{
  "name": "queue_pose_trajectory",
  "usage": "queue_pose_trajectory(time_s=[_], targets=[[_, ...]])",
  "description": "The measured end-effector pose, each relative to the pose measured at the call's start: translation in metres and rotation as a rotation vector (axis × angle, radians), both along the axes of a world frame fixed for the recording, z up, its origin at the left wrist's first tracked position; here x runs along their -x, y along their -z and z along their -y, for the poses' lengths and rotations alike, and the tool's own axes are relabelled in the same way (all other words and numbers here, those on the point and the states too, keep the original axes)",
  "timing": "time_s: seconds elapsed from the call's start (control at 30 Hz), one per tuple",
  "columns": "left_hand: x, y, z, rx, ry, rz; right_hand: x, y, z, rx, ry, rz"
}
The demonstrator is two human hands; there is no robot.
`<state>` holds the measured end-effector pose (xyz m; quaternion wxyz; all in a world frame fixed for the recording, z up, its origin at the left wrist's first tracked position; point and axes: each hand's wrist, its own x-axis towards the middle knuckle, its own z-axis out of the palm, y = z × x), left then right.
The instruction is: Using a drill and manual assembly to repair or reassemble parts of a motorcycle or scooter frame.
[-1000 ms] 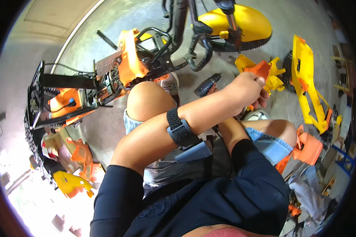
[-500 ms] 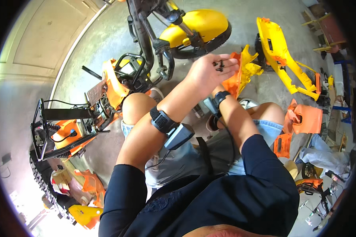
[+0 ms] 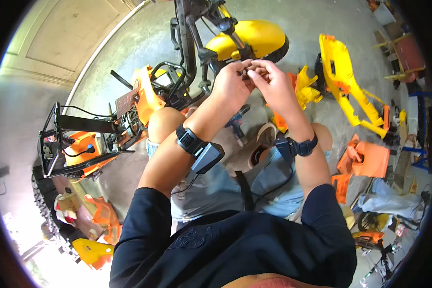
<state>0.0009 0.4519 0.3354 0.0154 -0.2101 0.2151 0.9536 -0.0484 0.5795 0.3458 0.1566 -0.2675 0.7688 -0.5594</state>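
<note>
My left hand [image 3: 229, 87] is cupped, fingers curled round small black screws [image 3: 245, 72]. My right hand [image 3: 274, 87] meets it from the right, thumb and fingers closed at the screws; what exactly they pinch is hidden. Below the hands a dark power drill [image 3: 237, 124] lies on the floor between my legs. An orange plastic piece [image 3: 279, 122] and a jagged yellow one [image 3: 307, 89] lie just beyond my right hand. The dark front fork and yellow fender [image 3: 249, 36] of a bike stand above both hands.
A partly stripped bike frame [image 3: 79, 127] with orange panels fills the left. A long yellow panel [image 3: 344, 77] and orange covers [image 3: 372, 158] lie at right. More loose panels [image 3: 101, 216] lie at lower left. A pale door [image 3: 53, 41] is at upper left.
My left hand, flat with screws half a second ago, has curled, and my right hand has risen to it. The drill, at my right hand a second ago, now lies below.
</note>
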Motion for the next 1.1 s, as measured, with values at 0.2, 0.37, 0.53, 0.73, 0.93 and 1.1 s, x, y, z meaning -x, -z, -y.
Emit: queue_pose_trajectory(time_s=[0.2, 0.37, 0.53, 0.73, 0.93, 1.1], targets=[[-0.006, 0.005, 0.008, -0.006, -0.068, -0.001, -0.003, 0.006, 0.010, -0.031, -0.091, -0.319], [-0.008, 0.001, 0.007, -0.034, -0.125, 0.001, -0.001, 0.010, 0.012, 0.080, -0.101, -0.403], [-0.011, 0.000, 0.009, -0.051, -0.072, -0.043, 0.003, 0.000, 0.010, 0.086, -0.139, -0.394], [-0.022, 0.009, -0.003, 0.118, 0.002, -0.112, 0.012, 0.013, -0.002, 0.071, -0.140, -0.473], [-0.026, 0.012, 0.001, 0.642, 0.082, -0.114, 0.011, 0.010, -0.002, 0.092, -0.174, -0.494], [-0.018, 0.004, -0.002, -0.028, 0.013, 0.004, 0.007, 0.003, -0.009, 0.043, -0.154, -0.486]])
